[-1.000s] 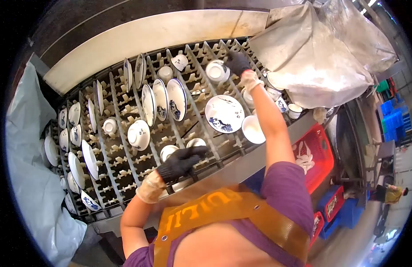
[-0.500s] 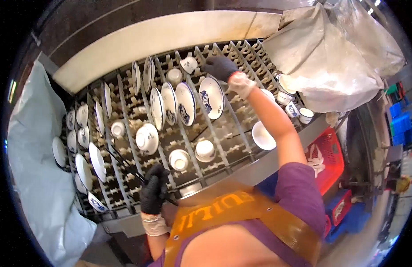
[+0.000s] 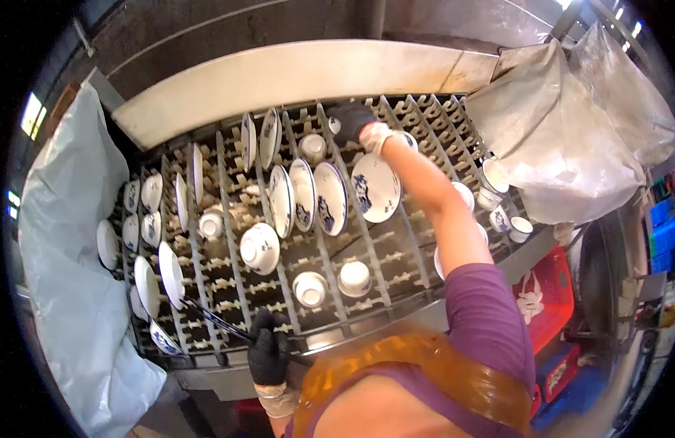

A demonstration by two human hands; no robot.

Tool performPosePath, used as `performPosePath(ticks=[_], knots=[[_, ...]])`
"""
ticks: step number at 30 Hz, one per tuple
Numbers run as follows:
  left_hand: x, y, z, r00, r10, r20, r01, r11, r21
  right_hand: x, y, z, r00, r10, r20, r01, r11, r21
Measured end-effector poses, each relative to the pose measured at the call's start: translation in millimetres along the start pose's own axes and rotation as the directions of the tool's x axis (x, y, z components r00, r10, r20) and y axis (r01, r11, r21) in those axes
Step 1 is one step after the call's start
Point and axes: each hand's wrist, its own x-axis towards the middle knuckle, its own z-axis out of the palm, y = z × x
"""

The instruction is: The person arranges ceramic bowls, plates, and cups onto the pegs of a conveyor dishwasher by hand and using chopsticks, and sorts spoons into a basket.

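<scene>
Both my hands wear black gloves with pale plastic at the wrists. At the back of the rack, my right hand closes over a small white cup; most of the cup and my fingertips are hidden. My left hand grips a long thin black rod-like tool near the front edge, its far end beside a white plate. Below my right forearm a blue-patterned plate leans in the rack, with several oval plates standing to its left. An upturned cup sits left of my right hand.
The slotted rack also carries a tilted bowl, upturned bowls and small dishes. Plastic sheets hang at the left and right. Small cups stand at the right edge, above a red basket.
My right hand has moved left onto the small cup, covering most of it. The black tool in my left hand has swung lower. The whole view has shifted slightly.
</scene>
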Motion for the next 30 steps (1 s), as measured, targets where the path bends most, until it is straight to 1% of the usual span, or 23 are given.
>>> performPosePath(ticks=[1, 2, 5, 7, 8, 11, 12, 13, 14, 15, 16, 17, 19, 20, 21, 22, 23, 25, 26, 27, 28, 29, 30], knots=[[-7.6, -6.7, 3.2, 0.909, -0.415, 0.020, 0.364, 0.772, -0.521, -6.5, 14.3, 0.2, 0.998, -0.047, -0.052, 0.054, 0.989, 0.137], [-5.8, 0.2, 1.7, 0.904, -0.410, 0.123, 0.375, 0.620, -0.689, -9.2, 36.2, -0.6, 0.996, -0.030, -0.083, 0.042, 0.989, 0.142], [-7.5, 13.5, 11.3, 0.934, -0.351, 0.069, 0.338, 0.801, -0.493, -81.8, 52.6, -72.3, 0.993, -0.032, 0.115, -0.016, 0.918, 0.397], [-13.9, -43.7, 0.6, 0.995, 0.019, 0.093, 0.001, 0.978, -0.209, -146.1, 66.4, -100.7, 0.901, -0.137, 0.411, -0.078, 0.881, 0.466], [-12.3, -19.7, 6.5, 0.966, -0.232, 0.110, 0.257, 0.853, -0.455, -186.3, 79.5, -93.7, 0.868, -0.214, 0.449, -0.080, 0.831, 0.550], [-4.1, 3.1, 19.7, 0.963, -0.171, 0.209, 0.270, 0.620, -0.737, -283.1, 71.0, -70.6, 0.740, -0.452, 0.499, 0.157, 0.836, 0.525], [0.0, -8.6, 24.2, 0.975, -0.173, 0.140, 0.223, 0.788, -0.574, -309.1, 59.5, -63.8, 0.788, -0.337, 0.515, 0.161, 0.920, 0.356], [0.4, -11.8, 25.8, 0.969, -0.166, 0.183, 0.246, 0.705, -0.665, -330.2, 46.0, -56.9, 0.831, -0.224, 0.509, 0.153, 0.972, 0.178], [1.2, -6.0, 29.3, 0.960, -0.197, 0.201, 0.281, 0.694, -0.663, -340.1, 30.1, -58.0, 0.898, -0.016, 0.440, -0.058, 0.986, 0.154], [0.6, -4.5, 30.3, 0.951, -0.225, 0.214, 0.310, 0.682, -0.662, -339.4, 26.0, -60.7, 0.909, -0.074, 0.411, 0.014, 0.989, 0.146], [0.6, -29.8, 26.8, 0.968, 0.159, 0.192, -0.172, 0.984, 0.053, -343.2, 15.6, -67.7, 0.948, -0.053, 0.313, -0.004, 0.984, 0.177], [-1.7, -22.2, 31.7, 0.971, 0.068, 0.228, -0.026, 0.983, -0.182, -344.6, -2.2, -81.5, 0.977, -0.029, 0.211, -0.017, 0.978, 0.210], [-9.5, 9.1, 48.5, 0.903, 0.355, 0.240, -0.419, 0.852, 0.314, -345.0, -54.3, -101.2, 0.994, 0.009, -0.112, -0.015, 0.999, -0.053], [-12.4, 9.0, 50.3, 0.898, 0.362, 0.250, -0.428, 0.848, 0.312, -349.0, -66.7, -103.5, 0.965, -0.092, -0.247, 0.063, 0.990, -0.124], [-14.5, 5.8, 52.8, 0.981, 0.088, 0.174, -0.075, 0.994, -0.081, -348.9, -72.8, -103.9, 0.906, -0.200, -0.372, 0.177, 0.980, -0.096], [-15.8, 1.9, 55.0, 0.954, -0.201, 0.224, 0.286, 0.839, -0.463, -350.8, -70.6, -100.6, 0.894, -0.267, -0.360, 0.249, 0.964, -0.094], [-16.3, -8.1, 49.8, 0.910, -0.210, 0.358, 0.392, 0.716, -0.577, -355.2, -66.2, -91.6, 0.877, -0.332, -0.348, 0.320, 0.943, -0.093], [-21.0, -12.2, 51.2, 0.936, -0.198, 0.291, 0.329, 0.784, -0.527, -368.7, -33.8, -68.1, 0.923, -0.150, -0.354, 0.158, 0.987, -0.005], [-20.0, -38.4, 48.0, 0.971, 0.143, 0.190, -0.124, 0.987, -0.104, -374.7, -20.6, -76.3, 0.917, -0.010, -0.398, -0.040, 0.992, -0.117], [-22.1, -31.1, 51.4, 0.971, 0.143, 0.190, -0.123, 0.986, -0.114, -377.2, 5.2, -74.4, 0.866, 0.250, -0.433, -0.294, 0.955, -0.036], [-25.9, -16.9, 53.6, 0.984, -0.003, 0.178, 0.090, 0.871, -0.484, -384.8, 41.4, -69.6, 0.830, 0.263, -0.492, -0.360, 0.926, -0.112], [-29.3, -8.4, 55.5, 0.965, -0.142, 0.220, 0.261, 0.582, -0.770, -390.9, 57.0, -78.0, 0.764, 0.279, -0.582, -0.415, 0.903, -0.112], [-27.4, -9.9, 53.1, 0.957, -0.158, 0.244, 0.290, 0.558, -0.778, -404.5, 96.1, -57.4, 0.727, 0.511, -0.459, -0.549, 0.834, 0.059]])
